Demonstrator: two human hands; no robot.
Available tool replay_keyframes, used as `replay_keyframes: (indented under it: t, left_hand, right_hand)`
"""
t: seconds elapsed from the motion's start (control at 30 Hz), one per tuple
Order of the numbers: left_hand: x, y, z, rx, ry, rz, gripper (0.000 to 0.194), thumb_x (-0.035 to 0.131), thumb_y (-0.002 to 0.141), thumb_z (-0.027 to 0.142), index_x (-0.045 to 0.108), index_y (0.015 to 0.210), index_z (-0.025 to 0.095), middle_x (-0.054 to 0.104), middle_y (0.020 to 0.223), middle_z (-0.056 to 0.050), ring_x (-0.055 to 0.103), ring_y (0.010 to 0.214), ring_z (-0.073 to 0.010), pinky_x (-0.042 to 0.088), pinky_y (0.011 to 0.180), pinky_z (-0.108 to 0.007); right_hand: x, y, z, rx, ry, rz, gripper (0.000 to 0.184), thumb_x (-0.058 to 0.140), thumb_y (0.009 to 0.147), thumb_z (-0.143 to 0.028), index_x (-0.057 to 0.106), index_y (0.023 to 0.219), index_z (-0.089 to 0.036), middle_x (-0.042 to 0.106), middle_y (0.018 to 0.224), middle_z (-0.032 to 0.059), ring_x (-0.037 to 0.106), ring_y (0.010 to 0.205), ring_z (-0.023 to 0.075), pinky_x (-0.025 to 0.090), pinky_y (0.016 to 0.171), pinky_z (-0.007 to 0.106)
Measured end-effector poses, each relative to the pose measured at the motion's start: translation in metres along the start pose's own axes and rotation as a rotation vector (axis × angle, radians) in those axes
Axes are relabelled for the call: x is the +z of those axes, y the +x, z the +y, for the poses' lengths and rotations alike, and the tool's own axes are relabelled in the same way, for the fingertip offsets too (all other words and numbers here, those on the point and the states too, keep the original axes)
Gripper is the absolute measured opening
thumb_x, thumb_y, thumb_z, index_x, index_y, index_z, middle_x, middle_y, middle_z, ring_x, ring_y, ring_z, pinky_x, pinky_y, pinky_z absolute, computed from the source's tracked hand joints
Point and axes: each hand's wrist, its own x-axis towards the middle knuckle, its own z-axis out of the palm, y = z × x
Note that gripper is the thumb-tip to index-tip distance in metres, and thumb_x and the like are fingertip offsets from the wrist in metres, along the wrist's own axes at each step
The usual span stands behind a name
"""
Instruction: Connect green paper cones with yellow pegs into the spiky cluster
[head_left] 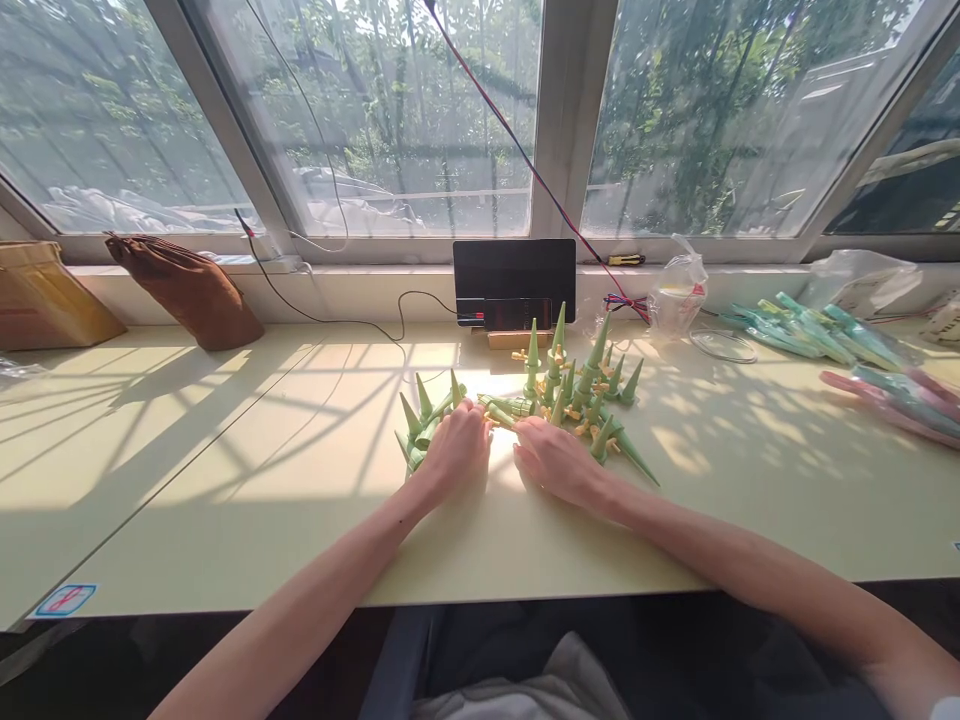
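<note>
Back of pale yellow-green bench (pixel 225 540): upright black flat tablet-like screen (pixel 514 270), below window. Left: slumped brown cloth drawstring bag (pixel 191 295) beside tan box-like bag (pixel 52 295). Right: clear knotted plastic bag (pixel 677 295); farther right, teal plastic-wrapped packets (pixel 817 328) near pink plastic-wrapped packet (pixel 892 400).

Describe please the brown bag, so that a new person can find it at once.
Look along the back of the pale table, below the windows, toward the left. The brown bag is just right of the golden-tan container. Only the bag is dark, with a gathered, wrinkled top.
</note>
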Motion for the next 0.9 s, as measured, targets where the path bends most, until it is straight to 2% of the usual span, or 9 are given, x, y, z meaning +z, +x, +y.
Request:
replay_keyframes:
  t: [0.33,0.43,0.57,0.67,0.77,0.9]
  left_hand:
    - [0.010,0.004,-0.010,-0.010,-0.051,0.019,0.018,0.046,0.094,0.018,0.060,0.085,0.013,0.061,0.088,-0.010,0.061,0.071,-0.0202,0.048,0.065,-0.031]
    - [0.012,0.004,-0.012,-0.020,-0.067,0.021,0.014,0.048,0.092,0.016,0.060,0.085,0.014,0.061,0.087,-0.009,0.062,0.074,-0.0206,0.048,0.067,-0.031]
    - [0.008,0.001,-0.006,-0.043,-0.105,0.024,0.010,0.051,0.089,0.014,0.059,0.084,0.015,0.062,0.089,-0.010,0.061,0.073,-0.0207,0.046,0.063,-0.031]
    - [0.003,-0.002,0.000,-0.054,-0.199,0.029,0.011,0.048,0.089,0.013,0.058,0.084,0.015,0.064,0.086,-0.009,0.061,0.074,-0.0211,0.045,0.065,-0.032]
    - [0.002,-0.005,0.005,-0.019,-0.335,-0.009,0.011,0.048,0.092,0.019,0.058,0.087,0.017,0.067,0.086,-0.007,0.062,0.074,-0.0203,0.046,0.067,-0.033]
    - [0.003,-0.007,0.007,0.035,-0.528,-0.066,0.012,0.049,0.092,0.024,0.058,0.086,0.019,0.067,0.090,-0.006,0.064,0.083,-0.0205,0.050,0.067,-0.031]
  right_hand:
    - [0.004,-0.001,0.007,-0.063,0.053,0.038,0.019,0.046,0.096,-0.014,0.059,0.109,-0.017,0.063,0.109,0.0102,0.063,0.093,0.0214,0.049,0.074,0.030]
    - [0.005,-0.002,0.007,-0.063,0.092,0.074,0.021,0.046,0.096,-0.016,0.058,0.113,-0.017,0.064,0.109,0.0107,0.064,0.088,0.0213,0.050,0.075,0.032]
    - [0.005,-0.002,0.006,0.005,0.168,0.132,0.026,0.045,0.098,-0.022,0.053,0.122,-0.018,0.066,0.103,0.0095,0.062,0.071,0.0184,0.050,0.069,0.033]
    - [0.005,-0.001,0.005,0.051,0.250,0.176,0.033,0.046,0.098,-0.027,0.047,0.130,-0.018,0.068,0.101,0.0083,0.061,0.067,0.0176,0.049,0.064,0.032]
    - [0.004,0.000,0.004,0.102,0.301,0.188,0.045,0.045,0.098,-0.030,0.038,0.140,-0.018,0.068,0.100,0.0085,0.059,0.064,0.0168,0.049,0.064,0.032]
    - [0.003,-0.001,0.004,0.172,0.356,0.135,0.050,0.042,0.099,-0.033,0.033,0.146,-0.018,0.066,0.082,0.0035,0.056,0.056,0.0155,0.047,0.059,0.030]
